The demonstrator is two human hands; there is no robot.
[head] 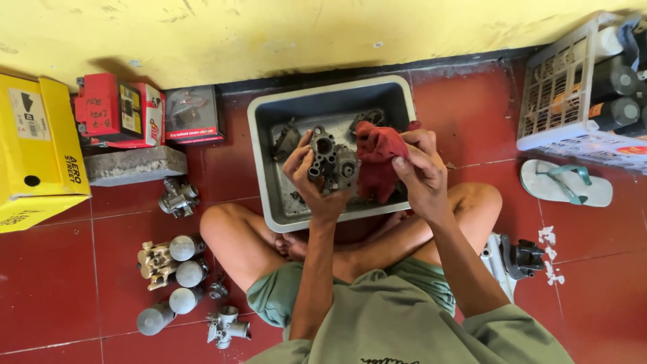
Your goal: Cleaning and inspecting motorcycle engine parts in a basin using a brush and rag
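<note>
Grey tub (259, 128) holding metal parts (286, 141), left hand (311, 176) gripping carburetor body (331, 162), right hand (421, 168) clutching red rag (377, 158)

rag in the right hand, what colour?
Dark red rag, held in the right hand; head view.

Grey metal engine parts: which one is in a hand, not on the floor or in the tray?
The ported grey metal body, gripped by the left hand above the grey plastic tray.

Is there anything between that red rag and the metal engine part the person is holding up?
Nothing visible does. The left hand grips the metal carburetor body, and the right hand presses the red rag straight against its side, above the grey tray.
</note>
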